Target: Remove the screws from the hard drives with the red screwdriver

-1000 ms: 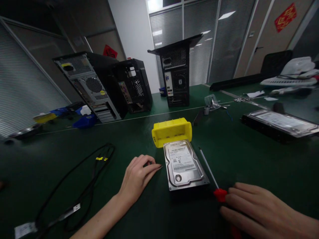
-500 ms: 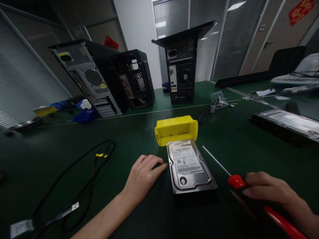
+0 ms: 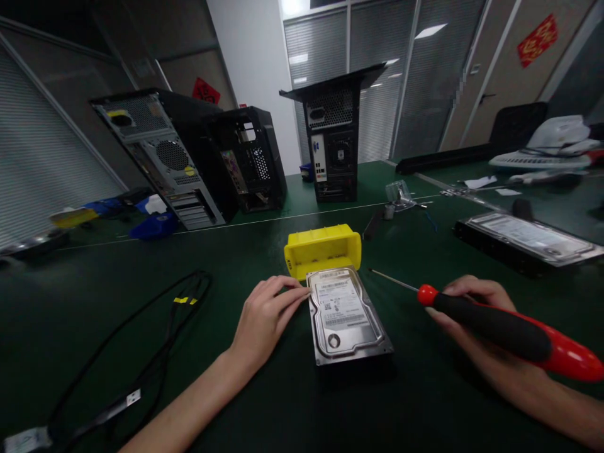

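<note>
Left hand (image 3: 259, 314) pinched closed at hard drive's (image 3: 346, 311) left edge, contents unclear; right hand (image 3: 503, 372) grips screwdriver (image 3: 495, 328) right of it, apparently positioning; next move calls for tip alignment.

1. Red and black cover the screwdriver handle (image 3: 504, 328).
2. A silver hard drive (image 3: 353, 343) carries a white label (image 3: 340, 304) printed with dark text.
3. Bright yellow colours the bin (image 3: 323, 236).
4. Dark green spans the surface (image 3: 250, 251), crossed by a thin white line (image 3: 264, 220).
5. Yellow bands (image 3: 181, 300) mark the black cable (image 3: 119, 321).
6. Golden markings pattern the red door decoration (image 3: 538, 41).
</note>
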`<action>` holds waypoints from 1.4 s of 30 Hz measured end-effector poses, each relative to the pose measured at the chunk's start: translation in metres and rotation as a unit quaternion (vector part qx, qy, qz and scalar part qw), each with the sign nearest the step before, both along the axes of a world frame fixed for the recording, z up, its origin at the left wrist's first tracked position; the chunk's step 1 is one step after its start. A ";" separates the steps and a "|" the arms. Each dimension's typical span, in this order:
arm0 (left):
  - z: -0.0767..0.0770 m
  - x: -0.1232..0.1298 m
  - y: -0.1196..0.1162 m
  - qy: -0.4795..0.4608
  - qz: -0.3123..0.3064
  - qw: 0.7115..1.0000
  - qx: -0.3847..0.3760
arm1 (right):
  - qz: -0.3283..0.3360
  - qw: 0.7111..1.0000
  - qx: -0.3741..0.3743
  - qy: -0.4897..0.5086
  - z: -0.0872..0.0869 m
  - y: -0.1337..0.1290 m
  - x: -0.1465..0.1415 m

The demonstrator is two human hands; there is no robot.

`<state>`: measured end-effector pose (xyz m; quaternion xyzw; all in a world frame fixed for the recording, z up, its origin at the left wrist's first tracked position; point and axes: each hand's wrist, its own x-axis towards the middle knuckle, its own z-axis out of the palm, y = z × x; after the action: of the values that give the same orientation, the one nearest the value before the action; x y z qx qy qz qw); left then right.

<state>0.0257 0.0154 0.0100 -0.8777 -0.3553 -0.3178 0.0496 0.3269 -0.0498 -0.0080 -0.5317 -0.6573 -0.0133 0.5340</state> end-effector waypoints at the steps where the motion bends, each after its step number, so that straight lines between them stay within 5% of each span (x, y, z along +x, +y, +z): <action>1: 0.001 -0.002 -0.001 0.022 -0.004 0.999 0.026 | 0.007 1.000 0.006 -0.006 -0.001 0.001 0.000; 7: 0.000 -0.007 -0.008 0.110 -0.025 0.989 0.091 | 0.045 0.999 0.005 0.005 -0.013 0.002 0.005; 18: -0.005 -0.008 -0.005 0.208 -0.056 0.959 0.183 | 0.085 0.995 -0.056 -0.019 -0.011 -0.006 0.007; 30: -0.007 -0.007 -0.007 0.201 -0.071 0.952 0.219 | 0.115 0.993 -0.016 -0.024 -0.015 -0.009 0.009; 33: -0.012 -0.007 -0.006 0.156 -0.052 0.972 0.165 | 0.126 0.992 0.004 -0.011 0.001 -0.002 0.007; 36: -0.015 -0.007 -0.007 0.126 -0.040 0.985 0.110 | 0.120 0.988 0.081 0.058 0.039 0.014 -0.013; 39: -0.016 -0.008 -0.008 0.108 -0.038 0.990 0.084 | 0.214 0.966 0.077 0.120 0.080 0.037 -0.046; 42: -0.018 -0.010 -0.007 0.093 -0.039 0.993 0.068 | 0.286 0.947 0.007 0.146 0.099 0.062 -0.075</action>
<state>0.0159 0.0079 -0.0076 -0.9112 -0.2920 -0.2601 0.1298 0.2521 0.0119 0.0906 -0.3142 -0.6967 0.2131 0.6087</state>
